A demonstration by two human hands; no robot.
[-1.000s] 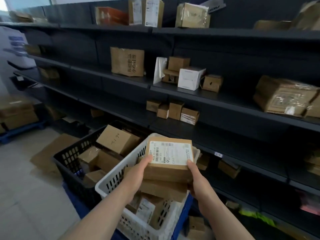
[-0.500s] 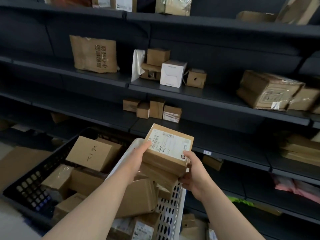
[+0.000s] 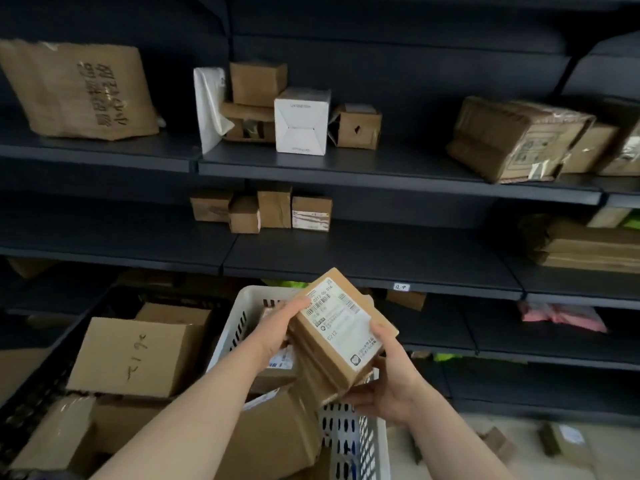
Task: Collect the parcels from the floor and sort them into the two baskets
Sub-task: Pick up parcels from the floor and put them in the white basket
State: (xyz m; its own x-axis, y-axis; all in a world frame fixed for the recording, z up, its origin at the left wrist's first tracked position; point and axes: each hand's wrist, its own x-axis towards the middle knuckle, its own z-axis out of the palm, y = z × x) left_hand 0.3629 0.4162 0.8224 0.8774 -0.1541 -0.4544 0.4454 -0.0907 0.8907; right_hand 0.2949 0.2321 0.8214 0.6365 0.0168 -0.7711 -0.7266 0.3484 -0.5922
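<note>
Parcel: we hold a small brown cardboard parcel [image 3: 341,332] with a white shipping label above the right side of the white slotted plastic basket [image 3: 239,323], not yet in it.
Left hand: our left hand [image 3: 280,327] grips its upper left edge, thumb on top.
Right hand: our right hand [image 3: 384,389] cups the lower corner, fingers curled beneath.
Change: level a second ago, the parcel now tips rightward; the right hand has slid under.
Meaning: we judge the drop near; the black plastic basket [image 3: 24,410] sits left.
Remaining: loose parcels [image 3: 568,441] lie on the floor [image 3: 450,445].
</note>
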